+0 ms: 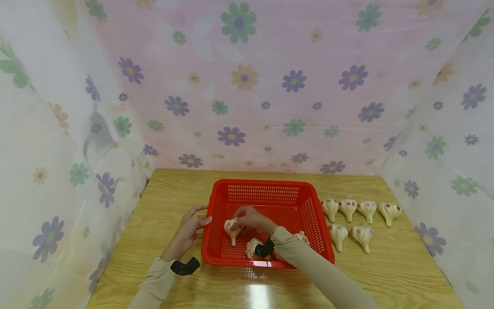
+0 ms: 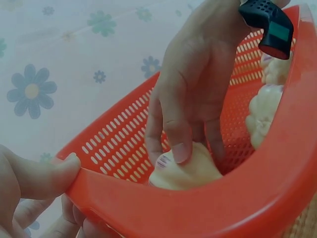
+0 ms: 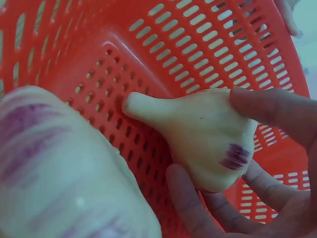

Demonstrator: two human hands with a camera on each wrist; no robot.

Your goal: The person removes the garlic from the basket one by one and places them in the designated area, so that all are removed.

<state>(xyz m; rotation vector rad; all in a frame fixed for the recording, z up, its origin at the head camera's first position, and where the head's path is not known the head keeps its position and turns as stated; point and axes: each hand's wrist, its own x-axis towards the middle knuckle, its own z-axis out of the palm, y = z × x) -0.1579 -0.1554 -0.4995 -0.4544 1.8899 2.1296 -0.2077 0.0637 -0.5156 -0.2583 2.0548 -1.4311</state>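
Pale pink and white cloth [image 1: 270, 94] printed with green, purple and orange flowers hangs behind and along both sides. It encloses a wood-grain surface [image 1: 386, 279], on which sits a red basket [image 1: 266, 183] with slotted walls. The right arm, in a beige sleeve [image 1: 322, 268], crosses the basket's near rim; the left arm comes up outside its left side. The right hand [image 1: 252, 217] points down into the basket, thumb and fingers closed around a garlic bulb [image 3: 208, 136]. The left hand [image 1: 188, 231] clasps the basket's left rim, thumb over the top, fingers outside. The held bulb, in the basket's left part, is creamy white and rounded, narrowing to a blunt stem, with a streaky purple patch. More bulbs [image 1: 252, 248] lie inside near the front; six others [image 1: 348, 209] rest right of the basket in two rows.
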